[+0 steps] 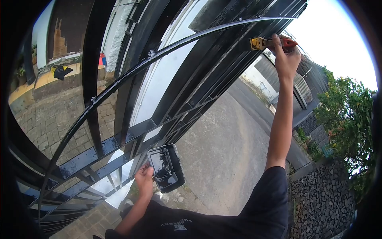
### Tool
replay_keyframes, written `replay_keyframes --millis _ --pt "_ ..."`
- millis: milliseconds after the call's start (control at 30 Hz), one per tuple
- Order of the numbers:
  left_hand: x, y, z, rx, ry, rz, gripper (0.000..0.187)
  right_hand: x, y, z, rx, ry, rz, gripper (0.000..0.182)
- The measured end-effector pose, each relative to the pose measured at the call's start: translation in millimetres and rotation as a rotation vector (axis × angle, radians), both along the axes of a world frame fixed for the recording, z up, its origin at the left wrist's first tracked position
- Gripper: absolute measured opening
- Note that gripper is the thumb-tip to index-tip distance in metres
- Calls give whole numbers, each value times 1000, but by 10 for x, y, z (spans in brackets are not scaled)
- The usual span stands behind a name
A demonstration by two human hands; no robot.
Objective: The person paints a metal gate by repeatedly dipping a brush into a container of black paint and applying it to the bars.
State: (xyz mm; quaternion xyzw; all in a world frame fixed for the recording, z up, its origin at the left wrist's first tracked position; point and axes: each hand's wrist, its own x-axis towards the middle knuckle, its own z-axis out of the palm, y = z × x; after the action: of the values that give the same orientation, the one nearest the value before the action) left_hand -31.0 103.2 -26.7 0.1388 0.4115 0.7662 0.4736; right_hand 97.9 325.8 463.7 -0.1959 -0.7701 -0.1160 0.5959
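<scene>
My right hand [287,59] is raised at the upper right, its fingers closed round the red handle of a paintbrush [258,43]. The bristle end points left, close to the dark upper part of a black metal gate [223,67]. Lower down, my left hand [145,177] grips the edge of a rectangular black paint tray [178,167] holding glossy black paint. That tray is beside the lower bars of the gate. A curved black rod [131,71] with shiny highlights arches across the gate's bars.
Behind the gate lie brick paving [43,119] and a black and yellow item [61,72] on a ledge. A concrete road [217,147] runs below and to the right. Beyond it are a dark stone wall [322,199] and a leafy tree [346,119].
</scene>
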Motion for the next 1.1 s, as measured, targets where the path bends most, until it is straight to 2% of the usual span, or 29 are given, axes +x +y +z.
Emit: replay_keyframes --millis 67,133,167,233,267,333,400,467,567,600,667,700,767,800,900,933,1000,1033,1100 --pt "-8 4 -35 8 19 13 43 -41 9 -16 -27 -22 50 32" --pt "-10 -6 -19 -12 -9 -16 42 -27 5 0 79 -146 -145 28" --pt "-11 -8 -3 -11 -8 -18 42 -33 -6 16 79 -144 -146 28" --pt "-8 -14 26 16 -20 -10 42 -66 -52 76 250 -128 -207 19" --pt "-10 -18 26 17 -21 -10 42 -71 -75 84 250 -129 -207 19" --pt "-18 -22 20 21 -30 -8 42 -82 -159 74 438 -161 -131 12" --pt "-23 -28 24 19 -28 -3 42 -143 -277 -4 694 -360 -203 14" --pt "-42 -43 38 16 -20 2 41 -148 -257 -135 803 -569 -328 19" --pt "-55 -52 61 10 -11 -7 41 -142 -225 -497 665 -817 -321 28" --pt "-57 -52 59 -5 -10 -3 40 -144 -208 -611 624 -867 -246 24" --pt "-63 -34 62 -15 -10 0 40 -147 -308 -796 335 -854 -194 15" --pt "-61 -39 63 -7 -11 -1 41 -165 -321 -806 333 -855 -198 15" --pt "-50 -45 50 -1 -8 -10 41 -181 -353 -788 -34 -721 -27 13" --pt "-40 -37 34 4 -7 -17 41 -189 -348 -743 -38 -718 -32 13" --pt "-8 -30 9 3 6 -27 43 -236 -213 -475 223 -615 -137 14" --pt "-4 -29 8 0 15 -20 44 -241 -249 -366 234 -565 -232 17" --pt "-3 -32 21 18 22 -12 44 -229 -160 -134 671 -556 -251 19" --pt "-4 -31 28 38 28 -3 44 -223 -178 -93 671 -557 -248 19" --pt "-15 -37 21 32 37 -5 44 -215 -210 -59 865 -607 -420 24"
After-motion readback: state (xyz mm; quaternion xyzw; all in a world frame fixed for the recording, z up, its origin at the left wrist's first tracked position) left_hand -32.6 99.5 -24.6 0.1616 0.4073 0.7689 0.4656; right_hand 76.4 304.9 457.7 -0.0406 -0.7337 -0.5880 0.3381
